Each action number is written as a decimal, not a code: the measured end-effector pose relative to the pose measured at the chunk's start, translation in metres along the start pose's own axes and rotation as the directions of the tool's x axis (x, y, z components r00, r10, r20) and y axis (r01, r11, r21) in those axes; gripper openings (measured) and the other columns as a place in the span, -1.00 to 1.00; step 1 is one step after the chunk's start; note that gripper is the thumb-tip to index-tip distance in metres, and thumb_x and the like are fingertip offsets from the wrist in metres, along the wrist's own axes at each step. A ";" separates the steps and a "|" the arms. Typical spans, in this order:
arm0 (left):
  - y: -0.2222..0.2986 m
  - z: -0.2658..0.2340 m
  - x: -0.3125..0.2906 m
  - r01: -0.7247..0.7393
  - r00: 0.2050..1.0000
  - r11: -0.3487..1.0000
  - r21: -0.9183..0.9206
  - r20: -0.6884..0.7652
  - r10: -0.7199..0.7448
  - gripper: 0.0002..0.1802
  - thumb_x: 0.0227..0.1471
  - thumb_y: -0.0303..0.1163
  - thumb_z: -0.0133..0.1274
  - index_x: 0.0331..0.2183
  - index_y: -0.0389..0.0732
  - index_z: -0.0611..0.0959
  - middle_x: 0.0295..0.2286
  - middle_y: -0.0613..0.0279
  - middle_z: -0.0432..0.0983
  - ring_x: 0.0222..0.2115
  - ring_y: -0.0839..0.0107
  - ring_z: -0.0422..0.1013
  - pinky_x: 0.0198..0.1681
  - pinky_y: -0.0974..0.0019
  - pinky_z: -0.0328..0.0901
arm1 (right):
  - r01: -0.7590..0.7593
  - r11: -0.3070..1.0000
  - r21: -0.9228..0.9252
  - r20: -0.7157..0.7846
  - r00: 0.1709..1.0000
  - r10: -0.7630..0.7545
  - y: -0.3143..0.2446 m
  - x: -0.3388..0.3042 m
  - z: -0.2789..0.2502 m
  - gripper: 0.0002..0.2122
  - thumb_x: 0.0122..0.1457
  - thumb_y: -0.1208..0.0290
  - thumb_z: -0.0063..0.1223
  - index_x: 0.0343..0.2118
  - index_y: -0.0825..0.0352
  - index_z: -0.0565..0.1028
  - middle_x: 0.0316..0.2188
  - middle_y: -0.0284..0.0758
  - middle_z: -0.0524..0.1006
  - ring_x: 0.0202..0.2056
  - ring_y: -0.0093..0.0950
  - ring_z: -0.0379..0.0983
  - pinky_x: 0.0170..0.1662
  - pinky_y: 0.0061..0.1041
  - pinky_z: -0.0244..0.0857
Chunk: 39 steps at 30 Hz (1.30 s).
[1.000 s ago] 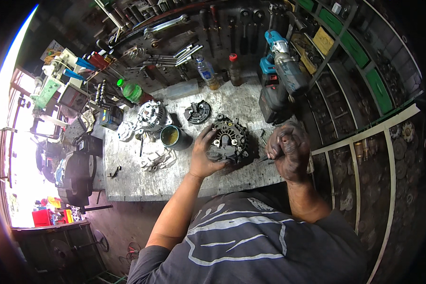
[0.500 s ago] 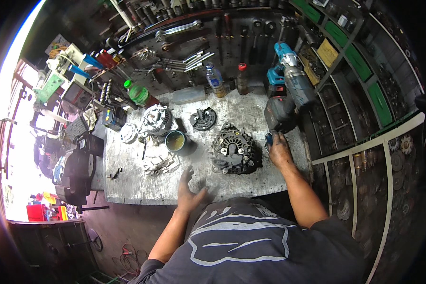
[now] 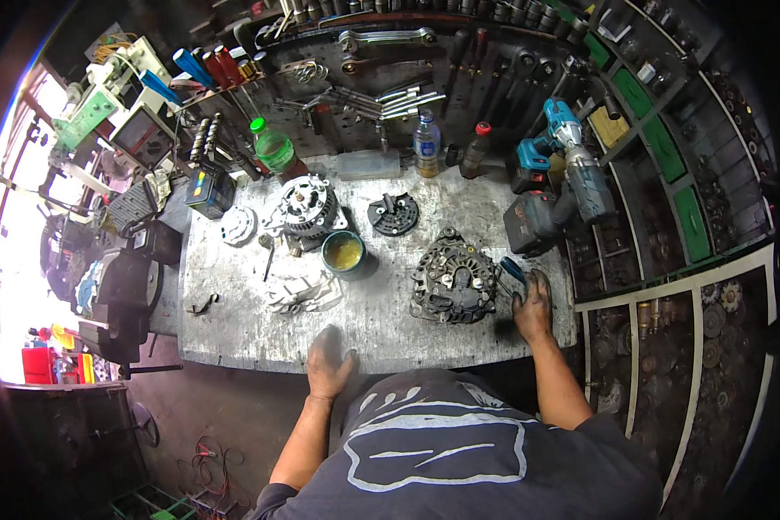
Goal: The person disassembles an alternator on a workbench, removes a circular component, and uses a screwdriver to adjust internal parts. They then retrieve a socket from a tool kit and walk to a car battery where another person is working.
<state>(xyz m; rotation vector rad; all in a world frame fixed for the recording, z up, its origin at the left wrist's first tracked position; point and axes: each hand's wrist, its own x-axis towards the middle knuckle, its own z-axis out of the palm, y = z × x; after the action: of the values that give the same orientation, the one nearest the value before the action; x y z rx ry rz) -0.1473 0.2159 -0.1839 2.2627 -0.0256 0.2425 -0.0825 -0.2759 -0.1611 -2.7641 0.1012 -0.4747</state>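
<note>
A dark alternator (image 3: 453, 279) lies on the metal-topped workbench (image 3: 381, 334), its slotted, round end facing up. Just right of it, my right hand (image 3: 536, 310) has its thumb and fingers closed about a tool with a blue handle (image 3: 513, 269); the tool's working end is hard to make out. My left hand (image 3: 328, 362) rests at the bench's front edge, thumb apart from the fingers, holding nothing. Beyond it stand a round cup of yellowish stuff (image 3: 345, 253) and a crumpled white rag (image 3: 303, 293). A black round cover (image 3: 393, 213) lies behind the alternator.
A silver alternator (image 3: 305, 206) and a pale disc (image 3: 238, 225) occupy the bench's back left. Bottles stand along the back: a green one (image 3: 275, 149), a clear one (image 3: 426, 147) and a red-capped one (image 3: 476, 152). A cordless impact wrench (image 3: 581, 169) stands back right, beside the shelves (image 3: 659, 260).
My view has shifted, so the bench sits farther right. My left hand has come down onto the bench edge. My right hand has drawn nearer to me, with more of the blue handle showing.
</note>
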 end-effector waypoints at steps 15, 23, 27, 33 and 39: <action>0.022 -0.003 0.014 -0.295 0.954 0.926 0.236 0.125 0.272 -0.42 0.00 -0.28 0.35 0.08 -0.21 0.65 0.08 -0.03 0.57 0.09 -0.12 0.46 0.21 -0.09 0.33 | -0.127 0.991 -0.038 0.117 0.984 0.131 -0.022 -0.106 0.021 -0.62 0.07 0.37 0.35 -0.02 0.32 0.61 0.09 0.00 0.54 0.11 0.09 0.46 0.22 0.03 0.35; 0.024 0.001 0.011 -0.268 0.963 0.926 0.267 0.100 0.250 -0.54 0.05 -0.27 0.29 0.00 -0.19 0.70 0.04 -0.01 0.59 0.08 -0.04 0.50 0.20 -0.06 0.34 | -0.158 0.978 0.134 0.086 0.985 0.147 -0.032 -0.077 0.004 -0.84 0.12 0.42 0.28 -0.22 0.21 0.66 -0.16 -0.19 0.64 -0.08 -0.01 0.58 0.01 -0.04 0.47; 0.027 0.004 0.010 -0.229 0.973 0.931 0.283 0.104 0.208 -0.55 0.03 -0.28 0.31 -0.02 -0.18 0.71 0.07 0.00 0.59 0.08 -0.11 0.47 0.19 -0.10 0.35 | -0.161 0.981 0.109 0.147 0.979 0.144 -0.027 -0.070 0.003 -0.86 0.14 0.40 0.27 -0.23 0.19 0.65 -0.18 -0.19 0.64 -0.12 -0.01 0.60 -0.05 -0.06 0.51; 0.031 0.011 0.011 -0.232 0.972 0.915 0.331 0.048 0.229 -0.57 -0.03 -0.32 0.29 -0.06 -0.19 0.69 0.02 -0.02 0.60 0.03 -0.07 0.51 0.14 -0.07 0.37 | -0.061 0.990 0.124 0.071 0.996 0.052 -0.011 -0.064 0.011 -0.85 0.11 0.37 0.28 -0.24 0.15 0.64 -0.23 -0.22 0.67 -0.25 -0.02 0.65 -0.19 -0.01 0.54; 0.032 0.015 0.008 -0.153 0.988 0.923 0.353 0.037 0.149 -0.56 0.04 -0.23 0.27 -0.03 -0.17 0.72 0.07 0.02 0.61 0.07 -0.10 0.48 0.19 -0.08 0.36 | 0.080 0.979 0.190 -0.022 0.997 -0.077 -0.002 -0.062 0.015 -0.87 0.11 0.39 0.27 -0.27 0.18 0.62 -0.31 -0.25 0.67 -0.35 -0.06 0.65 -0.28 -0.11 0.56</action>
<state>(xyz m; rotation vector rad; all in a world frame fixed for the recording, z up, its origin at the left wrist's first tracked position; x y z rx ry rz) -0.1398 0.1843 -0.1681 2.6266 -0.1755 0.3411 -0.1355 -0.2612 -0.1928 -2.5839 -0.0483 -0.4981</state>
